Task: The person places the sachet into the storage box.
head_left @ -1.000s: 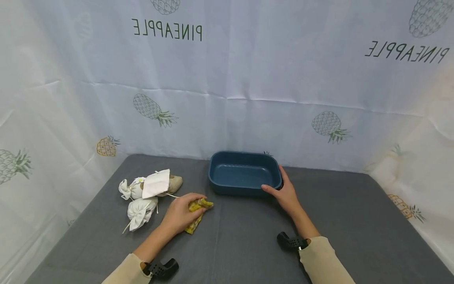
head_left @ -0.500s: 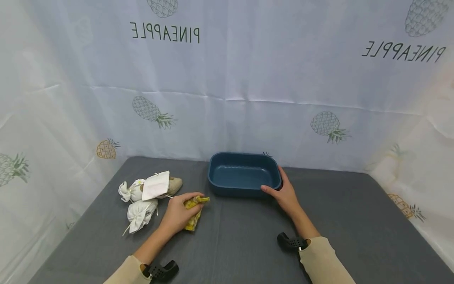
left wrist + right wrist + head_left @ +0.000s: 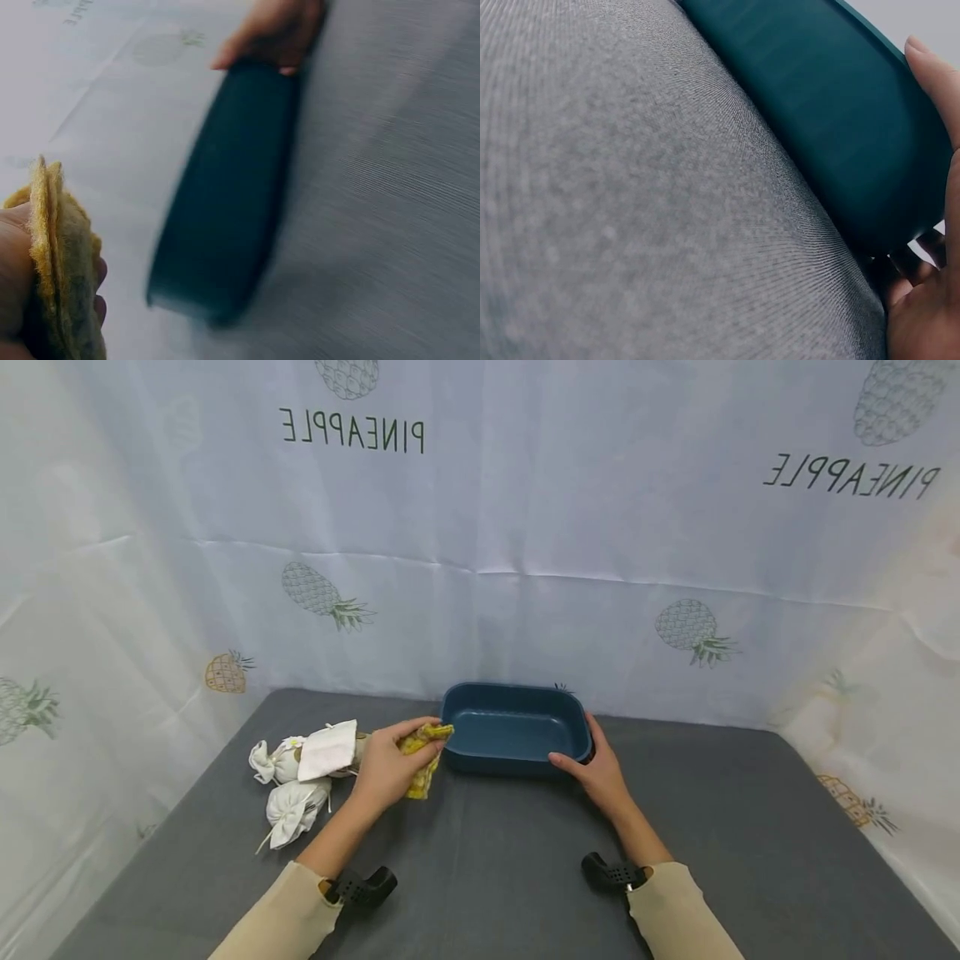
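Observation:
My left hand (image 3: pixel 384 767) pinches a yellow patterned cloth pouch (image 3: pixel 422 777) just off the front left corner of the dark blue box (image 3: pixel 510 763). In the left wrist view the pouch (image 3: pixel 66 262) shows fuzzy layered edges, and the box (image 3: pixel 225 180) is blurred beyond it. The box stands on the table, open at the top, with nothing seen inside. My right hand (image 3: pixel 602 778) holds its right end, thumb at the front rim. The right wrist view shows this hand's fingers (image 3: pixel 911 270) curled low around the end of the box (image 3: pixel 817 112).
Left of the left hand lie a white tied cloth bag (image 3: pixel 294 810), another white bag with a flower (image 3: pixel 281 762), a white flat pouch (image 3: pixel 328 750) and a partly hidden beige one. The grey table (image 3: pixel 510 868) meets a white pineapple-print curtain (image 3: pixel 517 510) behind the box.
The left hand has lifted the yellow cloth pouch and carried it away from me, up to the box's left corner. The right hand and the box have stayed in place.

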Demonstrator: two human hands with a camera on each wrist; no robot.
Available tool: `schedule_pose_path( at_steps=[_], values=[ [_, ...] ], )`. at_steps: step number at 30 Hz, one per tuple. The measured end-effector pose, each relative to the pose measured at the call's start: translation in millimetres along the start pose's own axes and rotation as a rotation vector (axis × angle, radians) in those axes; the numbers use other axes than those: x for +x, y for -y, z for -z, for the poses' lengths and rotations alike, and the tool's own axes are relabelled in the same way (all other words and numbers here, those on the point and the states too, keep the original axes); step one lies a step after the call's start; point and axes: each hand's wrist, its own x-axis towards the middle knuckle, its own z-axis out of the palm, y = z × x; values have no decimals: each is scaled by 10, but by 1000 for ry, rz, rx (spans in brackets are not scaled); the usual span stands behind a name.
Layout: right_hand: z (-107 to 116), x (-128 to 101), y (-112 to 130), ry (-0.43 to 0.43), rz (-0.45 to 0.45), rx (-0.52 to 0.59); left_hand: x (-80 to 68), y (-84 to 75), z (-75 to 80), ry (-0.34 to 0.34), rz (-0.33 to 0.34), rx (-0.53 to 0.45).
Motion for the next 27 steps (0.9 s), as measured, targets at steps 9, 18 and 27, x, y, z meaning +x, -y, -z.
schedule_pose_path(
  at_steps=[9, 18, 27],
  values=[
    [43, -15, -19, -7, -21, 2, 541, -315, -321, 2, -90, -15],
    [17, -19, -2, -15, -34, 5, 895, -261, -693, 52, -87, 42],
    [3, -15, 37, -24, -43, -8, 1081, -88, -858, 145, 7, 219]
  ],
)
